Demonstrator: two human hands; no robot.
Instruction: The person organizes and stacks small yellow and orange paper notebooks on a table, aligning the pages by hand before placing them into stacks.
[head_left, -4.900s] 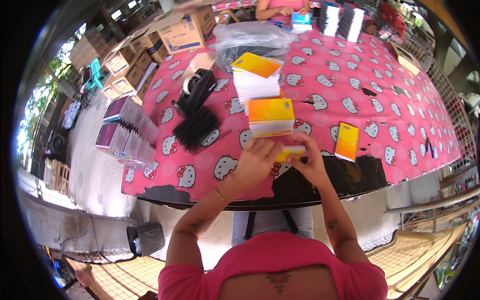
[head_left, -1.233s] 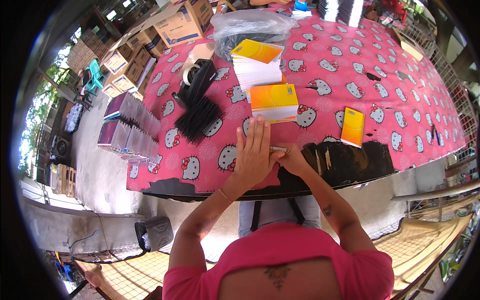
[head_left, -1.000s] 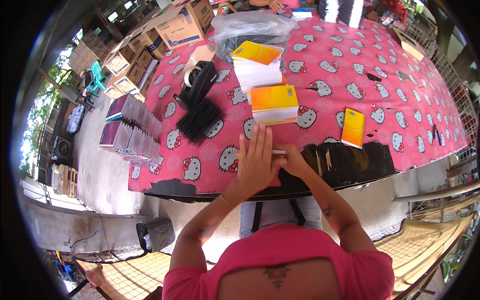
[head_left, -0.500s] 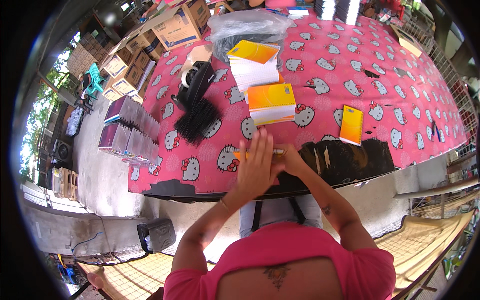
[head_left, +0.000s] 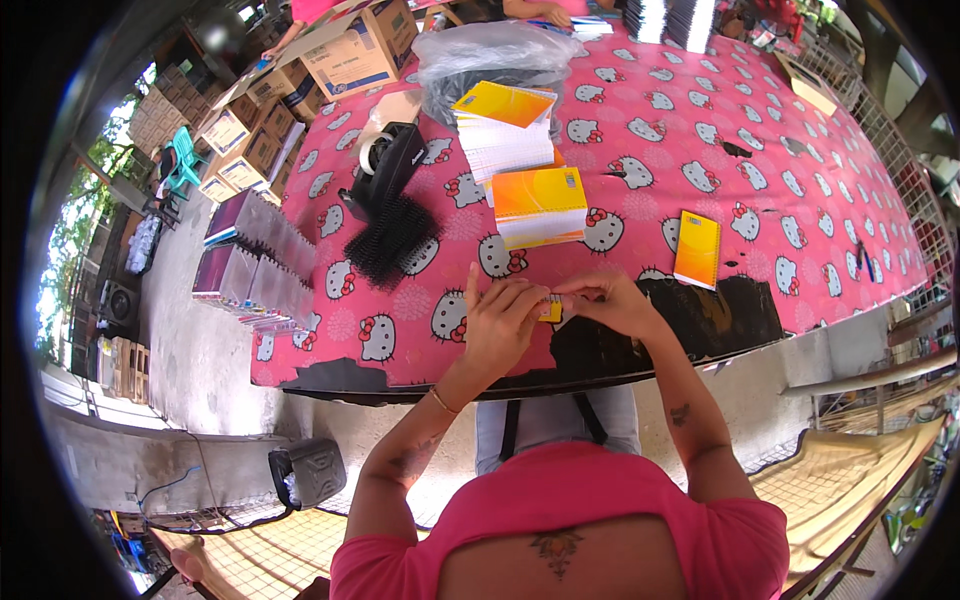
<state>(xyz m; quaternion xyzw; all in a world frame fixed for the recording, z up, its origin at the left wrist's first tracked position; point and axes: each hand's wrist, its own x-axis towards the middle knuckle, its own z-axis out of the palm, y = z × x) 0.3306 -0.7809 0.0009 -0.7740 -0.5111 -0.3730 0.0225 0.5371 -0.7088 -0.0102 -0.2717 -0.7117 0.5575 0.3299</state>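
Close to the table's near edge, a small yellow spiral notebook (head_left: 552,313) is mostly covered by my fingers. My left hand (head_left: 502,328) is closed round its left part, the index finger pointing up and away. At its right end my right hand (head_left: 612,303) pinches with thumb and fingertips; the exact spot under them is hidden. Beyond my hands lies a stack of yellow-orange notebooks (head_left: 540,197), and behind it a fanned pile of notebooks (head_left: 505,140) with white pages showing. One more yellow notebook (head_left: 697,250) lies alone to the right.
Left of the stack are black binding coils (head_left: 392,243) and a black tape dispenser (head_left: 392,165). Purple-covered notebooks (head_left: 245,265) stand stacked at the left edge. A plastic bag (head_left: 495,60) and cardboard boxes (head_left: 360,50) sit at the far side, where other people's hands show.
My left hand was flat over the notebook with straight fingers; now its fingers curl round it. My right hand has shifted slightly right and up into a pinch. Other people's hands have appeared at the far side.
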